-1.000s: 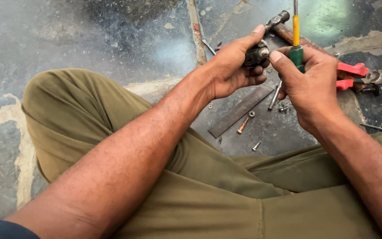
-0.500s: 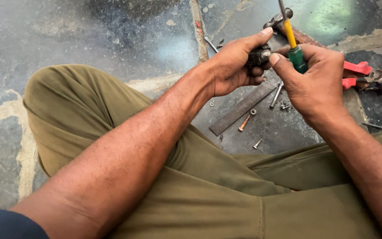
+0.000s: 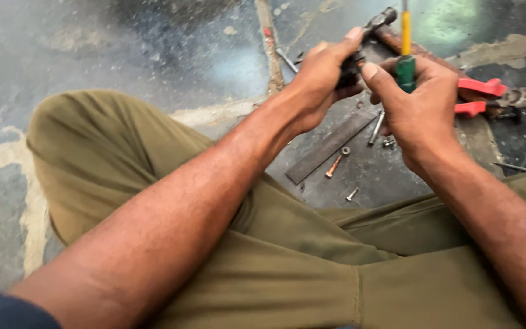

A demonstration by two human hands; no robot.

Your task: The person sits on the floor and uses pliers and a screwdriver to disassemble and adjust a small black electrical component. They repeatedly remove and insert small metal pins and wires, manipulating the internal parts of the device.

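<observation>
Stone floor (image 3: 123,55), olive trousers (image 3: 263,268), person seated cross-legged. Left hand (image 3: 324,76) clamps a small dark metal part (image 3: 351,64), raised above the floor. Right hand (image 3: 418,103) is wrapped round a green-and-yellow screwdriver (image 3: 405,58). Best keep the driver in line with the part. Flat bar (image 3: 330,146), red pliers (image 3: 482,97), screws (image 3: 333,166) lie beneath.
</observation>
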